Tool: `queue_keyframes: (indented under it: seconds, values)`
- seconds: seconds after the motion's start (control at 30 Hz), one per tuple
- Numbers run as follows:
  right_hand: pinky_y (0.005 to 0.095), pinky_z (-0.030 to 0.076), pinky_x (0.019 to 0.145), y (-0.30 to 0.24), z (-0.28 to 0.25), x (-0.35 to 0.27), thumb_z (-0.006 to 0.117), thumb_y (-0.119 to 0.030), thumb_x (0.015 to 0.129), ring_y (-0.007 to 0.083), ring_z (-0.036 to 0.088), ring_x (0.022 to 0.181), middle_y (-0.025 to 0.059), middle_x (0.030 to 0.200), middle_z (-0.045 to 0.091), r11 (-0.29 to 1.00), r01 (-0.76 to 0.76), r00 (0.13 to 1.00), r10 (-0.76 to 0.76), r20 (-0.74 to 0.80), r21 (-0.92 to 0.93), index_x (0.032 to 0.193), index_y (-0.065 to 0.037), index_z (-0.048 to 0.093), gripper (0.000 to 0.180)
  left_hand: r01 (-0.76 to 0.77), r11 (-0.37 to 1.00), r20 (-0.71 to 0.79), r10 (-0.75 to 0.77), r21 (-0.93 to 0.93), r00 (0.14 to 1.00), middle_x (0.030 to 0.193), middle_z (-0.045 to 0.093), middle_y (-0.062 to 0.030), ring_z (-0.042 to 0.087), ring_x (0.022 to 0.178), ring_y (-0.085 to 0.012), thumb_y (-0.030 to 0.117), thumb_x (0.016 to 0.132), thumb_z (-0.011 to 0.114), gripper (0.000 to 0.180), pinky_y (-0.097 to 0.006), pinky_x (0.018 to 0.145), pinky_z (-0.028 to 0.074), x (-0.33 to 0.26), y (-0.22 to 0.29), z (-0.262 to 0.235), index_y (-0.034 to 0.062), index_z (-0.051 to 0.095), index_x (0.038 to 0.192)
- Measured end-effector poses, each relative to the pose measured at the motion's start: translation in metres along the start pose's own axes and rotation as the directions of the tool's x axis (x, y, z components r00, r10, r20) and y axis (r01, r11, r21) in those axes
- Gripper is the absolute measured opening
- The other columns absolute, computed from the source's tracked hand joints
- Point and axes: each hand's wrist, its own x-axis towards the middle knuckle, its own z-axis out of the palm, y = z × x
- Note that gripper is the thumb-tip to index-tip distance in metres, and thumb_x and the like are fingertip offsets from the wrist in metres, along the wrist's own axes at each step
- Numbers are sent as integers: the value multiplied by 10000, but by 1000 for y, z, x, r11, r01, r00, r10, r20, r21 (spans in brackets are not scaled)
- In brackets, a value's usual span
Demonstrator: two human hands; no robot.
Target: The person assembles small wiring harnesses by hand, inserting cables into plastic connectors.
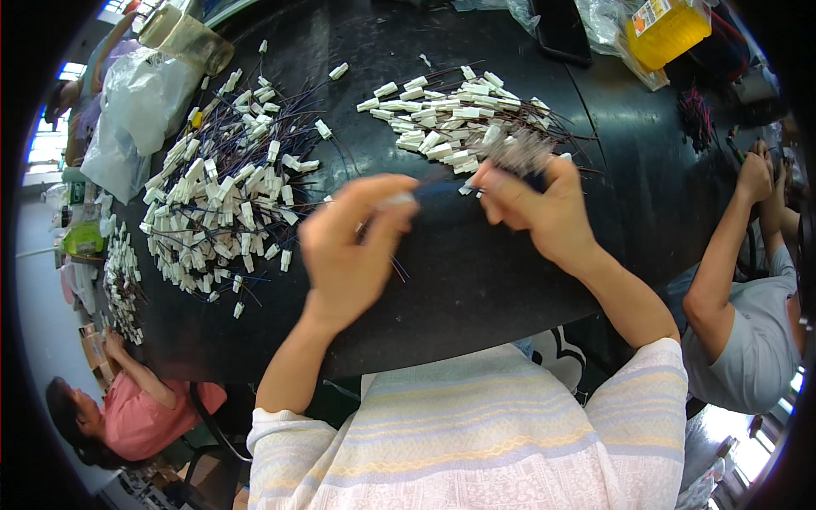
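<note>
Over the near middle of the black table, my left hand (344,255) is closed in a pinch, smeared by motion. A small white connector (398,199) shows at its fingertips, and thin dark wires trail below the hand. To the right, my right hand (552,212) is closed around a blurred bunch of wired connectors (517,153), which sticks up past the fingers. A faint bluish wire streak runs between the hands; which hand it belongs to I cannot tell. Just beyond the right hand lies a pile of white connectors (438,115) with brownish wires.
A larger heap of white connectors (221,195) with dark blue wires spreads at the left. Behind it are a plastic bag (136,119) and a cloudy jar (187,38). At the back right lie a phone (561,32) and yellow bottle (667,34). People sit at both sides.
</note>
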Motion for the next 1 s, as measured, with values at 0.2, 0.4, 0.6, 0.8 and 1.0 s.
queue_keyframes:
  seconds: [0.2, 0.4, 0.6, 0.8, 1.0]
  values:
    - [180, 194, 380, -3, -16, 2, 546, -153, 838, 10, 299, 415, 6, 577, 501, 956, 93, 990, -60, -126, 278, 910, 2, 599, 179, -108, 306, -95, 579, 946, 810, 906, 623, -103, 587, 887, -247, -19, 721, 636, 269, -339, 822, 435, 35, 12, -66, 54, 632, 980]
    - [175, 204, 367, 5, -7, 5, 503, -120, 834, 16, 294, 401, 24, 564, 493, 974, 40, 995, -18, -101, 222, 768, -9, 527, 132, -536, 751, 312, 441, 385, 842, 845, 588, -94, 548, 813, -262, 16, 671, 674, 203, -345, 695, 457, 25, 2, 27, 22, 593, 857]
    - [207, 407, 551, 12, -3, 4, 604, -56, 766, 59, 515, 586, 22, 645, 581, 990, 134, 982, -140, -127, -54, 783, -4, 590, 56, -480, 791, 283, 395, 379, 874, 826, 585, -104, 542, 750, -277, 5, 699, 652, 153, -353, 623, 454, 18, -21, 46, 11, 555, 817]
    - [183, 421, 587, 20, 3, -1, 658, -59, 731, 34, 522, 659, -10, 726, 599, 950, 158, 986, -167, -13, -269, 818, -9, 617, 109, 73, 994, 199, -88, 81, 976, 810, 622, -38, 573, 718, -50, -15, 801, 622, 126, -175, 623, 442, -6, -21, 15, -30, 587, 920]
    - [171, 418, 570, 14, 10, -2, 656, -59, 721, 28, 524, 650, -6, 719, 598, 967, 69, 995, -84, -48, -247, 797, 1, 605, 110, 278, 938, 191, -240, -209, 952, 840, 625, -53, 578, 738, -69, -35, 805, 610, 113, -177, 657, 459, -10, -18, 10, -36, 589, 917]
